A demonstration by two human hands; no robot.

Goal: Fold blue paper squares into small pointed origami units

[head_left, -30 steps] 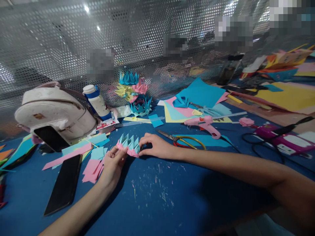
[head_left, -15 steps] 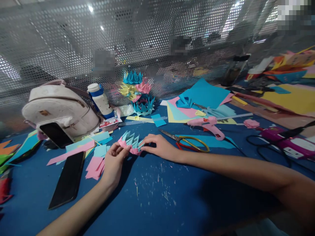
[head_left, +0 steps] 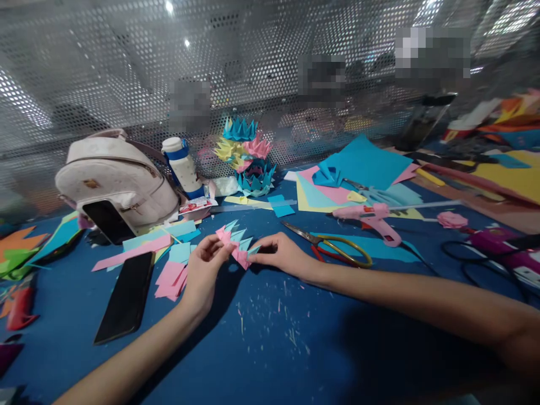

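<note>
A pointed strip of folded pink and light-blue paper [head_left: 242,256] is held just above the blue table, its light-blue tips pointing up and to the right. My left hand [head_left: 201,275] pinches its pink side between thumb and fingers. At the strip's right end, the fingertips of my right hand [head_left: 289,257] are closed on a light-blue point. Scissors [head_left: 324,243] with yellow and red handles lie just beyond my right wrist. Pink paper squares [head_left: 171,279] rest to the left of my left hand.
Behind stand a white backpack [head_left: 113,174], a bottle [head_left: 184,169] and a stack of spiky paper rings [head_left: 255,177]. A black phone [head_left: 126,298] lies at left. At right are a pink glue gun [head_left: 373,216], a paper rose [head_left: 452,220] and a purple power strip [head_left: 502,250].
The folded strip has tilted so that its right end hangs lower, and it looks straighter. Both hands still hold it. The whole scene has shifted slightly to the right in view.
</note>
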